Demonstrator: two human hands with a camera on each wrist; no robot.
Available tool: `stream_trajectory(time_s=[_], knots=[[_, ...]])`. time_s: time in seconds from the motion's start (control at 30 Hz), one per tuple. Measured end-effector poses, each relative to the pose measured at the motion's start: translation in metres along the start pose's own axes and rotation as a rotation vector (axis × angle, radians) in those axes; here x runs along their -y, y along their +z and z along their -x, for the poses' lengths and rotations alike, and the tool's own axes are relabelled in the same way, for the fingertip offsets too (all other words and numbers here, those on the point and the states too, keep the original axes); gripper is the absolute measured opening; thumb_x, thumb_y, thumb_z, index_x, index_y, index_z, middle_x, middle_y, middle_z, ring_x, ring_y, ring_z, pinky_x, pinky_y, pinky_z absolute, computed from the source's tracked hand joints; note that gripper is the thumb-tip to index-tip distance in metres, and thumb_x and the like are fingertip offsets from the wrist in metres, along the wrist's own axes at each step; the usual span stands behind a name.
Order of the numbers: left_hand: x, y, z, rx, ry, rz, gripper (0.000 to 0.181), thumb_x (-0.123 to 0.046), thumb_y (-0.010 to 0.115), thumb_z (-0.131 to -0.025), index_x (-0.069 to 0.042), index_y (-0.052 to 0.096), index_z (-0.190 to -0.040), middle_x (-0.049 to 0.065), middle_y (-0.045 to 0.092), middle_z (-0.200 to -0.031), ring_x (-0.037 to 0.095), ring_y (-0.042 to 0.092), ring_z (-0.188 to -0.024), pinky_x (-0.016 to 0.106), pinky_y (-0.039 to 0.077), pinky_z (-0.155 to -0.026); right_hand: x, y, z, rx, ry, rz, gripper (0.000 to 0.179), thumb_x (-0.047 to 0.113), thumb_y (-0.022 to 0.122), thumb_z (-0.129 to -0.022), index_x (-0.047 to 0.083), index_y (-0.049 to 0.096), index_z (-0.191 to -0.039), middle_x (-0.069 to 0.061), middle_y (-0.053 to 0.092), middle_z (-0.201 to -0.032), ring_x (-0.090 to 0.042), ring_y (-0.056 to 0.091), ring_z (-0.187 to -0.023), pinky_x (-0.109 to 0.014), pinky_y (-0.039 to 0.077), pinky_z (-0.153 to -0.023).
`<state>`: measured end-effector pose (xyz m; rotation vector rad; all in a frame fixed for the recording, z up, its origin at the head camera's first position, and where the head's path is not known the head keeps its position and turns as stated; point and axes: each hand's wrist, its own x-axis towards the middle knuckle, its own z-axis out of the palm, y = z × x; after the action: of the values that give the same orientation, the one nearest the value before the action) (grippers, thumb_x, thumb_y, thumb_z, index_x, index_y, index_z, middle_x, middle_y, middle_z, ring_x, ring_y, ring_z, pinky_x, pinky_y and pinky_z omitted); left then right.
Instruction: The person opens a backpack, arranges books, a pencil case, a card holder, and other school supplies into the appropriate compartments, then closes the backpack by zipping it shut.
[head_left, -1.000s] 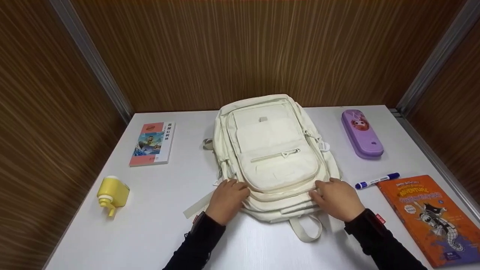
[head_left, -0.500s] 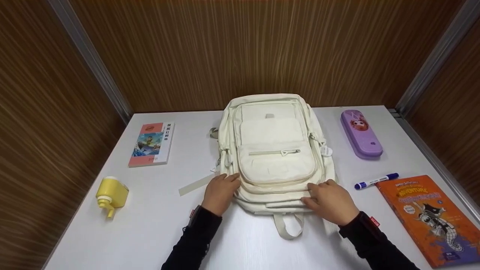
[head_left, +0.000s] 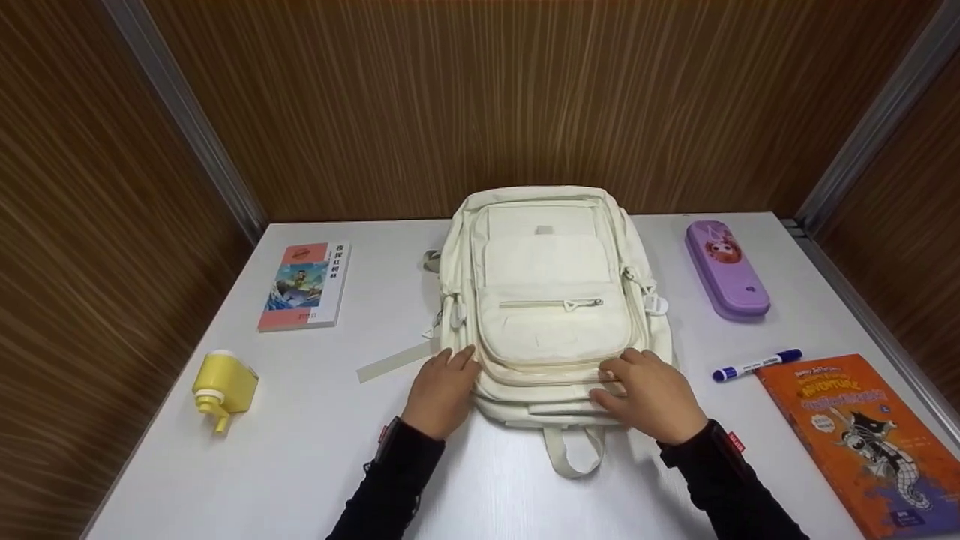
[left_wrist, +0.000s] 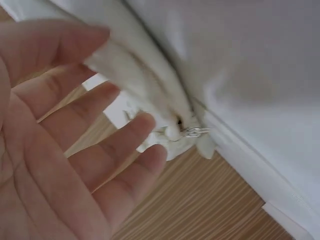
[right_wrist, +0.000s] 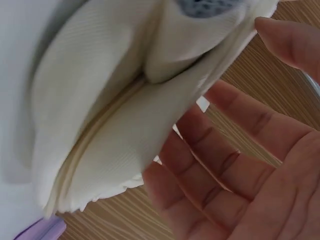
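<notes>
Head view: the bag (head_left: 555,330) lies front-up on the bench (head_left: 300,427), left hand (head_left: 441,394) and right hand (head_left: 651,394) at its lower corners, perhaps to steady both sides evenly. Their fingers are spread and relaxed, touching without gripping. The case (head_left: 727,268) and marker (head_left: 756,366) lie right of the bag, seemingly leaving it room.

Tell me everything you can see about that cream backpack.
The cream backpack looks like soft, layered fabric, with a zipped front pocket. It lies pocket side up on the white table, one end toward the wood-grain wall; a strap loop sticks out at the near end. The left hand and right hand touch its near corners.
</notes>
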<state>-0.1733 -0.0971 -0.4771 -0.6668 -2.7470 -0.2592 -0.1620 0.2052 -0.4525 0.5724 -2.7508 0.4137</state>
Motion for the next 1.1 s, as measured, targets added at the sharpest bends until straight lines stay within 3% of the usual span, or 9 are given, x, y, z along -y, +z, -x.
stream_trajectory(time_s=[0.1, 0.2, 0.4, 0.57, 0.7, 0.8, 1.1], knots=[[-0.007, -0.008, 0.0, 0.039, 0.014, 0.019, 0.031, -0.008, 0.07, -0.08, -0.009, 0.066, -0.111, 0.012, 0.065, -0.125, 0.04, 0.06, -0.116, 0.049, 0.049, -0.098, 0.004, 0.001, -0.008, -0.024, -0.018, -0.031, 0.033, 0.031, 0.08, -0.077, 0.008, 0.072, -0.099, -0.002, 0.062, -0.082, -0.017, 0.056, -0.074, -0.033, 0.047, -0.06], [-0.014, -0.012, -0.002, 0.041, 0.062, 0.026, 0.029, -0.015, 0.075, -0.075, -0.011, 0.067, -0.102, 0.009, 0.067, -0.119, 0.032, 0.061, -0.114, 0.044, 0.049, -0.097, 0.008, 0.003, -0.014, -0.051, -0.029, -0.052, 0.032, 0.029, 0.08, -0.077, 0.008, 0.073, -0.101, -0.004, 0.064, -0.085, -0.017, 0.057, -0.074, -0.033, 0.049, -0.06], [-0.023, -0.007, -0.007, 0.037, 0.123, 0.017, 0.022, -0.024, 0.078, -0.076, -0.015, 0.067, -0.093, 0.003, 0.067, -0.112, 0.022, 0.062, -0.108, 0.037, 0.051, -0.093, 0.01, 0.006, -0.021, -0.022, -0.099, -0.111, 0.03, 0.028, 0.079, -0.078, 0.01, 0.073, -0.102, -0.003, 0.067, -0.091, -0.018, 0.06, -0.083, -0.035, 0.053, -0.07], [-0.024, 0.001, -0.007, -0.076, 0.149, -0.06, 0.016, -0.022, 0.076, -0.079, -0.015, 0.067, -0.091, 0.0, 0.067, -0.103, 0.019, 0.066, -0.091, 0.031, 0.054, -0.077, 0.009, 0.009, -0.022, 0.069, -0.176, -0.142, 0.033, 0.031, 0.079, -0.078, 0.011, 0.072, -0.103, 0.0, 0.067, -0.096, -0.015, 0.061, -0.085, -0.035, 0.053, -0.076], [-0.025, 0.005, -0.006, -0.181, 0.166, -0.095, 0.014, -0.019, 0.075, -0.08, -0.014, 0.064, -0.088, -0.002, 0.067, -0.096, 0.017, 0.065, -0.078, 0.027, 0.052, -0.062, 0.009, 0.01, -0.021, 0.145, -0.177, -0.129, 0.038, 0.034, 0.079, -0.077, 0.012, 0.071, -0.106, 0.0, 0.067, -0.098, -0.016, 0.061, -0.086, -0.037, 0.053, -0.076], [-0.025, 0.006, -0.006, -0.223, 0.157, -0.094, 0.013, -0.015, 0.073, -0.081, -0.014, 0.063, -0.089, -0.002, 0.067, -0.093, 0.017, 0.064, -0.076, 0.027, 0.052, -0.057, 0.009, 0.011, -0.021, 0.177, -0.168, -0.115, 0.042, 0.035, 0.08, -0.076, 0.012, 0.07, -0.11, -0.001, 0.068, -0.099, -0.019, 0.063, -0.088, -0.038, 0.053, -0.079], [-0.026, 0.004, -0.009, -0.286, 0.114, -0.1, 0.013, -0.004, 0.068, -0.082, -0.013, 0.063, -0.09, -0.001, 0.068, -0.091, 0.016, 0.067, -0.078, 0.027, 0.054, -0.056, 0.004, 0.011, -0.02, 0.134, -0.132, -0.109, 0.037, 0.021, 0.077, -0.077, 0.011, 0.07, -0.112, -0.001, 0.068, -0.097, -0.02, 0.065, -0.087, -0.039, 0.053, -0.079]])
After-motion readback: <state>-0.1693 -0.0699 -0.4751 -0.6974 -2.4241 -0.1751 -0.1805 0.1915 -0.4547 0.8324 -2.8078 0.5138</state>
